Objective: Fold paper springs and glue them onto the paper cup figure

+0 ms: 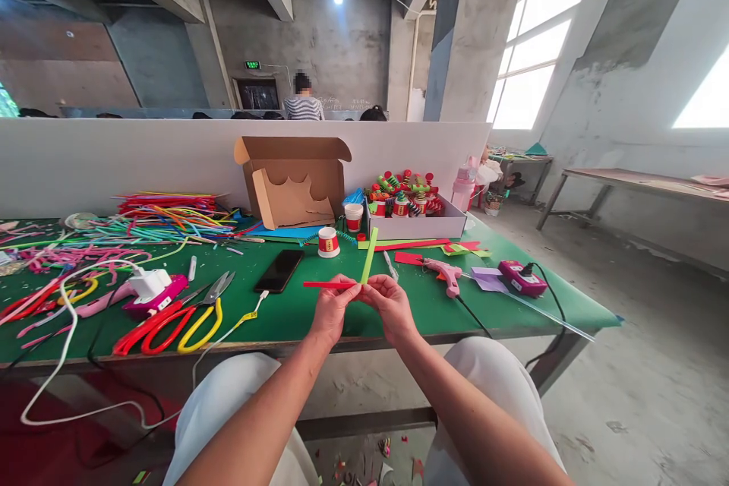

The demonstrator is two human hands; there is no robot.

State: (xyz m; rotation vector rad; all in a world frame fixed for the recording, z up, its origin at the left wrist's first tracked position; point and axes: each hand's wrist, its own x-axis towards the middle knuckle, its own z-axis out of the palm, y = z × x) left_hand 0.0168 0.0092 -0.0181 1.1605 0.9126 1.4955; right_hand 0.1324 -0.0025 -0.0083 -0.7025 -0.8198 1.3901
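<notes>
Above the front edge of the green table, my left hand (332,311) pinches a red paper strip (322,285) that points out to the left. My right hand (390,307) pinches a light green paper strip (370,254), which stands up and leans slightly right. The strips meet at a corner between my fingertips; the exact join is partly covered by the thumbs. Beyond the hands stands a small red and white paper cup (328,242), with another paper cup (354,217) behind it. A pink glue gun (445,273) lies to the right of my right hand.
Left of my hands are a phone (279,271), yellow-handled scissors (210,311), red-handled scissors (159,325) and a white cable. A box (421,226) of finished paper figures and an open cardboard box (296,167) stand at the back. A purple power socket (522,278) sits right.
</notes>
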